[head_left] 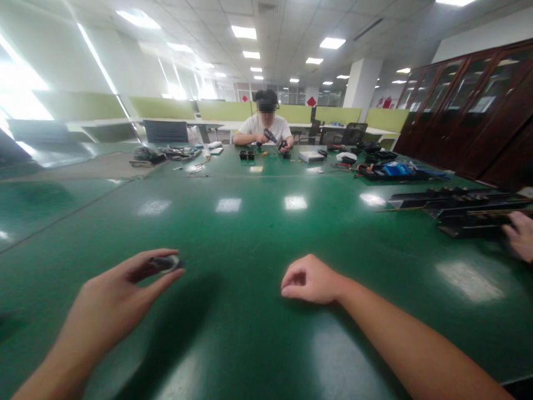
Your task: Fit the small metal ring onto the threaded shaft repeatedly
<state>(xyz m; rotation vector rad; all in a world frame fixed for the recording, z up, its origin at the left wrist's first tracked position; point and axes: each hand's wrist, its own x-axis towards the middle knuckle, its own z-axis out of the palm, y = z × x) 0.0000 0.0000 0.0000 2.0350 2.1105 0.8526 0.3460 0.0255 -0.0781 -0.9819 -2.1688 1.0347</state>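
Our left hand (pixel 109 300) pinching a small dark rounded part (pixel 165 263), our right hand (pixel 318 282) curled, fingertips together, glossy green tabletop (pixel 237 244) spanning between, long black channels (pixel 462 225) rightward.

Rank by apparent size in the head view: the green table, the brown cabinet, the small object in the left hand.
1. Green table
2. Brown cabinet
3. Small object in the left hand

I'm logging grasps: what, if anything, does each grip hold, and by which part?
The left grip holds a small dark object by opposite sides, between thumb and fingers. The right grip is curled; nothing shows in it.
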